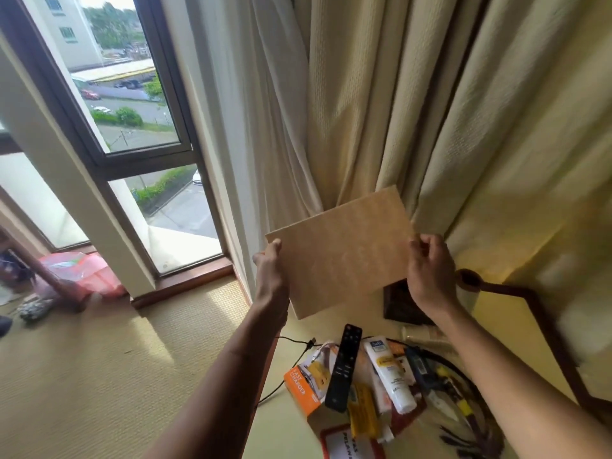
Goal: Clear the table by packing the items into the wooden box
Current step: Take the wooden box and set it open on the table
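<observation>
Tan wooden box [341,250], only a flat face showing, is held above the tabletop [284,432]; left hand [270,260] and right hand [427,263] grip its opposite edges. Its inside is hidden. Remote [342,366], tube [389,376] and charger carton [299,387] lie on the tabletop.

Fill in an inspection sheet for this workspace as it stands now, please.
Surface: pale table, with a dark rim on its right side.
Job's things: remote, charger box, tube and yellow pack lie piled together; a dark box stands behind them, partly hidden by the board.
Clutter: red-edged card at the near edge.
Hands: left hand and right hand grip a tan board by its sides, raised above the table.
Cables: black cable runs from the pile over the table's left edge.
Surroundings: curtain, window, carpet, pink bag.
</observation>
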Motion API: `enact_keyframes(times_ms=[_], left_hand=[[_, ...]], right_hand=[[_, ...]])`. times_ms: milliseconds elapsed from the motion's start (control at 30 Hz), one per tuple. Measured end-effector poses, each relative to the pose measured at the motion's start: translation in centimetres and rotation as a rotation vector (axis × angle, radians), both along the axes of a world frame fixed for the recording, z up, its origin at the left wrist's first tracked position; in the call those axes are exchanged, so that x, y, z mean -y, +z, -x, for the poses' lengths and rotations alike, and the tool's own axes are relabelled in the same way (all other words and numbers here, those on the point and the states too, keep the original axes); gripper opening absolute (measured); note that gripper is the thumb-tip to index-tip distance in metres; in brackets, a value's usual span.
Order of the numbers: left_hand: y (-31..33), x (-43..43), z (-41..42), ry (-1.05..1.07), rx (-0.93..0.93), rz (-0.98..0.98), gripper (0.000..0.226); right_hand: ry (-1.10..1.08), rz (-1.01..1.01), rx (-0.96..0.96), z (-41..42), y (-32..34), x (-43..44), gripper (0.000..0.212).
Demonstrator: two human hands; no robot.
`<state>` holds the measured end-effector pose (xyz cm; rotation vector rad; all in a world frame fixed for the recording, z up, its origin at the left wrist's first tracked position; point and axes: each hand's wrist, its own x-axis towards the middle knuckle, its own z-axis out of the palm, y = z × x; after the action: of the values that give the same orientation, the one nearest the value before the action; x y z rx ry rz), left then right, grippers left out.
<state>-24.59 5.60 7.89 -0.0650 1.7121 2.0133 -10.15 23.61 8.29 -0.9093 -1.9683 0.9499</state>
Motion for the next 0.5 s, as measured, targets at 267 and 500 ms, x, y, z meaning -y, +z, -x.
enact_keyframes(times_ms=[267,500], left_hand=[[8.2,5.0,-11.0,-0.205,0.326,-0.046,0.086],[7.4,7.9,-21.0,-0.430,0.020,0.124,0.054]], right_hand=[[0.013,-0.005,-0.256,-16.7,3.7,2.7,0.023],[0.111,0.133,-0.287,-31.3,2.2,6.8,0.024]])
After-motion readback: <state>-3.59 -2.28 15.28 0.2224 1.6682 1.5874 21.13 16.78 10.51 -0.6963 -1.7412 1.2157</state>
